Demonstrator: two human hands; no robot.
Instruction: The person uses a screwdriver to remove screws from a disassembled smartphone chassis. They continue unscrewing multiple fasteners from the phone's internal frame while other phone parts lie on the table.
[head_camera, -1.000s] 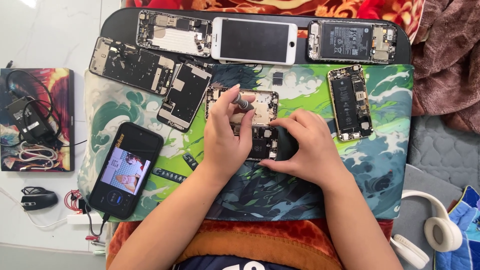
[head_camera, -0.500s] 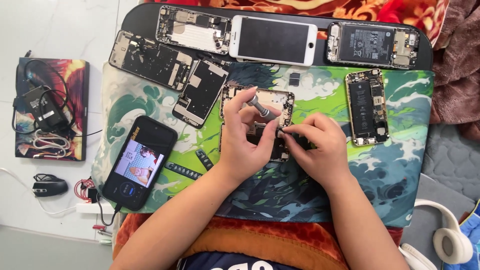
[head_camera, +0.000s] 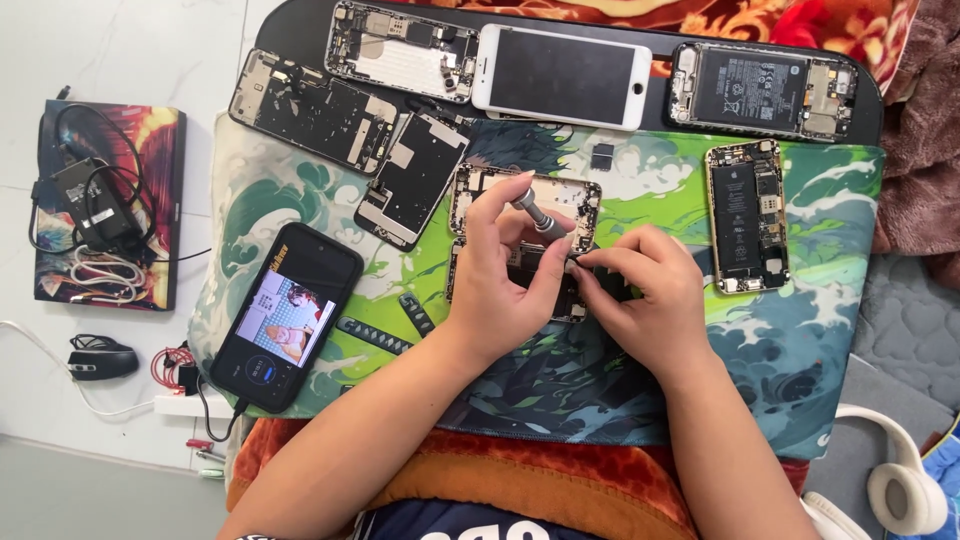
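An opened phone body (head_camera: 520, 195) with bare circuitry lies on a green and white patterned mat (head_camera: 800, 340). My left hand (head_camera: 505, 280) holds a small grey screwdriver (head_camera: 535, 212) with its tip down at the phone's middle. My right hand (head_camera: 640, 295) rests on the phone's right side, with thumb and forefinger pinched at the spot by the screwdriver tip. The hands hide the lower half of the phone.
Several dismantled phones (head_camera: 315, 110) and a white-fronted phone (head_camera: 560, 75) lie along the mat's far edge; another (head_camera: 745, 215) lies to the right. A lit black phone (head_camera: 285, 315) plays video at left. A cabled charger (head_camera: 95, 205), mouse (head_camera: 95, 357), and white headphones (head_camera: 905, 490) sit around.
The view has shifted slightly. My left hand has tilted the screwdriver and my right fingers have moved closer to its tip on the phone.
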